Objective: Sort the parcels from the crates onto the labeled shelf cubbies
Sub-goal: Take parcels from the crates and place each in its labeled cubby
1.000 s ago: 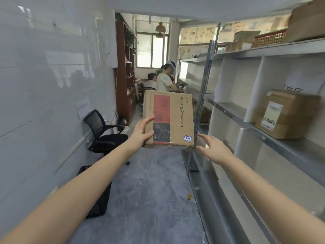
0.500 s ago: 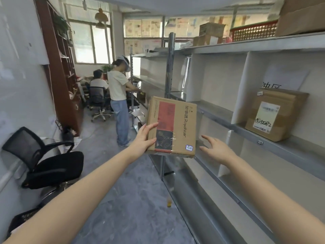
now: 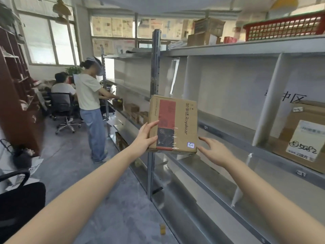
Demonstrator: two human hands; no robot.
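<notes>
The left hand [image 3: 146, 138] alone carries the box [image 3: 173, 124], pinching its lower left edge: fingers lap onto the printed face and the rest go behind, out of sight. The right hand [image 3: 214, 152] is spread and holds nothing, its fingertips just beside the box's lower right corner; I cannot tell whether they touch. The box hangs upright in the air at the middle of the frame, in front of the shelf [image 3: 233, 140] and not yet inside any cubby, with a small sticker [image 3: 190, 144] near its bottom right corner. It looks like flat, stiff cardboard, taped shut, and since one hand holds it by an edge at arm's length, I judge it fairly light. It should not bend or slip much, though a hand on each side edge would steady it better for sliding in. Both arms reach forward, nearly straight, from the lower corners of the frame, the left wrist bent up a little. At the right edge another parcel [image 3: 302, 138] sits in a cubby. A grey post [image 3: 154, 67] rises behind the box. Left of centre a person [image 3: 89, 103] stands at the shelves.
</notes>
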